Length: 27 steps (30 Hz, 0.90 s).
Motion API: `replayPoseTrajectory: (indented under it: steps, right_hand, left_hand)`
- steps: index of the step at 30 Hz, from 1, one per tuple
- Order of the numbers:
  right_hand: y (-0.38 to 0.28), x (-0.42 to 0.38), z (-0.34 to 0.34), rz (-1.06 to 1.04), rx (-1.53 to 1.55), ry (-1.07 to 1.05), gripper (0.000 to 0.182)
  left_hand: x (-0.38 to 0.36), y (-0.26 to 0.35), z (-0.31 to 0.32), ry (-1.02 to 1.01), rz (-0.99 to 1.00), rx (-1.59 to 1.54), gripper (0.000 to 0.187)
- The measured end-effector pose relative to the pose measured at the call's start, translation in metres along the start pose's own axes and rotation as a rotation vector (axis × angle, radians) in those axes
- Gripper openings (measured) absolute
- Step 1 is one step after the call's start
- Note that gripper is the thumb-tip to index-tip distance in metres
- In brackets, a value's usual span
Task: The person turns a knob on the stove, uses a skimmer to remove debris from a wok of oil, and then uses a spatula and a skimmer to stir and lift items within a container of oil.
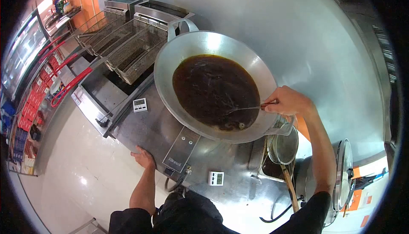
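Note:
A wide metal wok (204,129) with two loop handles sits on the steel worktop and holds dark brown liquid (213,85). My right hand (286,101) is closed around the brown handle of a thin metal utensil (249,108) at the wok's right rim. The utensil's far end dips into the liquid, so its shape cannot be made out. Small ripples and a few bubbles show near it. My left hand (144,157) rests at the front edge of the steel worktop (145,134), fingers extended, holding nothing.
Fryer baskets (136,57) with red handles (74,83) stand over a fryer at left. Two white timers, one (139,105) left and another (216,178) in front, lie on the worktop. At right are a round strainer (284,146), a wooden stick (290,187) and a lidded pot (343,174).

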State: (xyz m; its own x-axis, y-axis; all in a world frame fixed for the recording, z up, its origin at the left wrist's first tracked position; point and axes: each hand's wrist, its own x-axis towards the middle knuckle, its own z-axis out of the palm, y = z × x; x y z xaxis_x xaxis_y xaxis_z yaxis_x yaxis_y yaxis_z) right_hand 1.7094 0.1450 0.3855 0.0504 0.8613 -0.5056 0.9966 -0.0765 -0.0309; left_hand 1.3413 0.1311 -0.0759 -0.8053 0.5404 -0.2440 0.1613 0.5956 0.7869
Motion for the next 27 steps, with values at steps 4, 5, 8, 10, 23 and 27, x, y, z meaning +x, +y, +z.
replayPoseTrajectory:
  steps: [4,5,8,10,23,27]
  right_hand:
    - [0.007,0.029,0.016,-0.152,-0.044,0.101,0.028]
    - [0.006,0.037,0.015,-0.192,-0.037,0.124,0.029]
    - [0.004,0.06,0.014,-0.249,0.037,0.136,0.03]
    - [0.006,0.071,0.017,-0.263,0.103,0.123,0.03]
    - [0.03,-0.008,0.011,-0.113,0.126,-0.083,0.03]
    - [0.043,-0.003,0.01,-0.105,0.237,-0.092,0.031]
  left_hand:
    - [-0.001,0.001,0.0,0.003,0.007,0.008,0.059]
    - [-0.001,0.002,0.0,0.004,0.007,0.007,0.059]
    - [-0.003,0.006,-0.003,0.008,-0.004,0.011,0.059]
    - [-0.004,0.01,-0.004,0.003,-0.027,0.007,0.059]
    - [0.002,0.002,-0.002,-0.039,-0.047,-0.001,0.058]
    - [-0.005,0.01,-0.007,-0.018,-0.024,-0.017,0.061]
